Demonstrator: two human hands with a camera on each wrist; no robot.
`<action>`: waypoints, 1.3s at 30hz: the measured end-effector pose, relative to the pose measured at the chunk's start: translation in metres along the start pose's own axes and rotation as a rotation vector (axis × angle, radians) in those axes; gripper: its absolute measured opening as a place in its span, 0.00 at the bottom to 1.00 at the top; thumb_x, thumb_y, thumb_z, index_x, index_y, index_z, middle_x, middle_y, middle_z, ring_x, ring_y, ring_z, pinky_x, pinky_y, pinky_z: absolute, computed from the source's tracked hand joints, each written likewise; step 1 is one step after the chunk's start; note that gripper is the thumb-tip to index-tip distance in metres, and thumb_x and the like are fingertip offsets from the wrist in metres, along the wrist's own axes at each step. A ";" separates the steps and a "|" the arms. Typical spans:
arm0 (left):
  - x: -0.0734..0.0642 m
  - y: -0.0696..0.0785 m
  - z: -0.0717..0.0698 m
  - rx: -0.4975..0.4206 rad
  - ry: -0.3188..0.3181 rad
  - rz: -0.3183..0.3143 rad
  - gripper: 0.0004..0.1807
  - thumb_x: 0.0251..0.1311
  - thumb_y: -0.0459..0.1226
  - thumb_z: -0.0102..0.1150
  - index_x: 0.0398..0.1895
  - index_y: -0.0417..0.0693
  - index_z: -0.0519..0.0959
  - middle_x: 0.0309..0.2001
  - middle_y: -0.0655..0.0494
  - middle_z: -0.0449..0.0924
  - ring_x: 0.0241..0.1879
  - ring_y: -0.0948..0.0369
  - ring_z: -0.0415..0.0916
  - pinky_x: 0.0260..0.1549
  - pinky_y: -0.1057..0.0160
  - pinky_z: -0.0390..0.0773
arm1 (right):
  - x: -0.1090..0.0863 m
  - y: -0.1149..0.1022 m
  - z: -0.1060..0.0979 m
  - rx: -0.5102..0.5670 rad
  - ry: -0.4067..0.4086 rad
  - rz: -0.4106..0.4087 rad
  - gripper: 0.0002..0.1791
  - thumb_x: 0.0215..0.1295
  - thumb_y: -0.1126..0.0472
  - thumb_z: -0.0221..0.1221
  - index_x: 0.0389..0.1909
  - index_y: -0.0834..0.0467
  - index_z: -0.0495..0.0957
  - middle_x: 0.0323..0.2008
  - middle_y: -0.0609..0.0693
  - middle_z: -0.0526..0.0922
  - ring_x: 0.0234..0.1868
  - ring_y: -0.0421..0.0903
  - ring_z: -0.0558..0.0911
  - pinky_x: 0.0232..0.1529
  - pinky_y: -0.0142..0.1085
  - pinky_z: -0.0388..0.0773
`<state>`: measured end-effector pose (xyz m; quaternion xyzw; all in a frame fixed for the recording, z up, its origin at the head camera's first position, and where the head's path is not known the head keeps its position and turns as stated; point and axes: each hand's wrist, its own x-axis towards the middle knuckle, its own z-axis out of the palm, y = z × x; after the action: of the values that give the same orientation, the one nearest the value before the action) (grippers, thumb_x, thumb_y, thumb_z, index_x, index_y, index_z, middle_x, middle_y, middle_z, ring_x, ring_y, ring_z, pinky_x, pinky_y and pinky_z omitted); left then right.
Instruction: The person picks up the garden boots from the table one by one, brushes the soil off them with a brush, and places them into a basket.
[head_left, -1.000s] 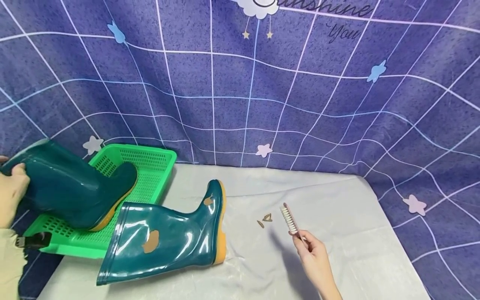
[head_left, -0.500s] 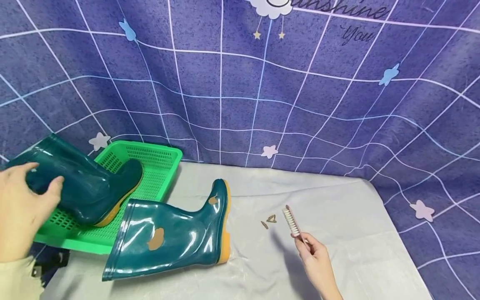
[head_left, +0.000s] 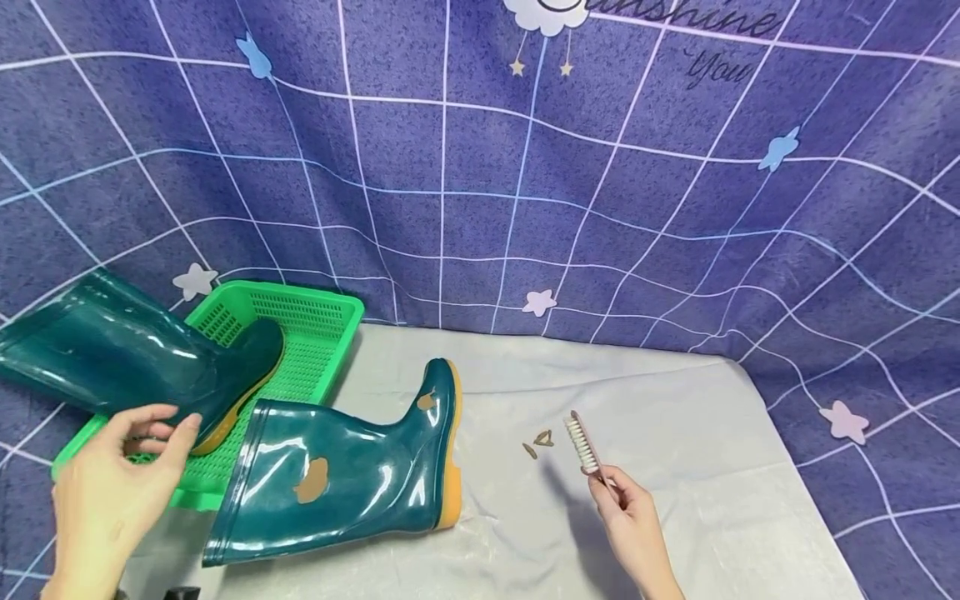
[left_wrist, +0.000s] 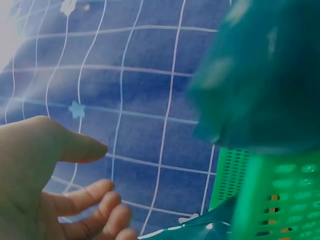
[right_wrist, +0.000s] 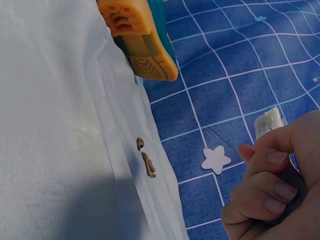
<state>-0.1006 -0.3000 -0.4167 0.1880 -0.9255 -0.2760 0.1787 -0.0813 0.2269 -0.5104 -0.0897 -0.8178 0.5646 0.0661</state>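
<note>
In the head view a teal rain boot with a yellow sole lies tilted in the green plastic basket, its shaft jutting past the left side. My left hand hovers by the basket's front edge, fingers loosely bent and holding nothing. A second teal rain boot lies on its side on the table, brown patches on shaft and toe, sole facing right. My right hand grips a scrub brush by its handle, white bristles facing left; the right wrist view shows fingers curled round it.
Several small brown bits lie on the white-covered table between the boot's sole and the brush. A purple-blue curtain with a white grid hangs behind and at both sides of the table.
My left hand has let go of the boot in the basket and moved right and toward the front. The right hand with the brush stays in place.
</note>
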 end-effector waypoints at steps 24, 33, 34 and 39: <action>-0.017 0.016 0.036 0.245 -0.412 -0.037 0.53 0.58 0.75 0.40 0.72 0.43 0.63 0.54 0.32 0.79 0.38 0.37 0.79 0.22 0.51 0.69 | -0.001 0.000 0.002 -0.019 0.009 0.015 0.08 0.70 0.61 0.59 0.43 0.58 0.83 0.13 0.43 0.64 0.14 0.34 0.59 0.13 0.33 0.60; -0.013 0.022 0.022 0.030 -0.481 0.041 0.48 0.66 0.66 0.47 0.72 0.34 0.62 0.32 0.54 0.87 0.34 0.54 0.83 0.32 0.55 0.75 | -0.002 -0.004 0.004 -0.009 -0.002 0.038 0.07 0.70 0.60 0.59 0.42 0.56 0.83 0.12 0.43 0.63 0.13 0.35 0.58 0.13 0.32 0.58; -0.011 0.023 0.021 -0.003 -0.542 0.042 0.50 0.66 0.66 0.46 0.73 0.32 0.59 0.35 0.54 0.88 0.35 0.59 0.83 0.34 0.55 0.78 | -0.002 -0.004 0.004 -0.004 -0.004 0.045 0.07 0.70 0.59 0.59 0.43 0.57 0.83 0.12 0.43 0.63 0.13 0.35 0.58 0.13 0.32 0.58; -0.012 0.028 0.022 -0.263 -0.673 0.020 0.49 0.67 0.60 0.52 0.80 0.46 0.43 0.63 0.39 0.76 0.42 0.75 0.80 0.39 0.66 0.81 | -0.003 -0.006 0.005 0.013 -0.008 0.058 0.08 0.70 0.59 0.59 0.45 0.58 0.81 0.12 0.42 0.63 0.13 0.35 0.58 0.12 0.32 0.58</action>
<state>-0.1067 -0.2626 -0.4207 0.0528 -0.8908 -0.4375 -0.1107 -0.0795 0.2200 -0.5064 -0.1106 -0.8113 0.5721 0.0469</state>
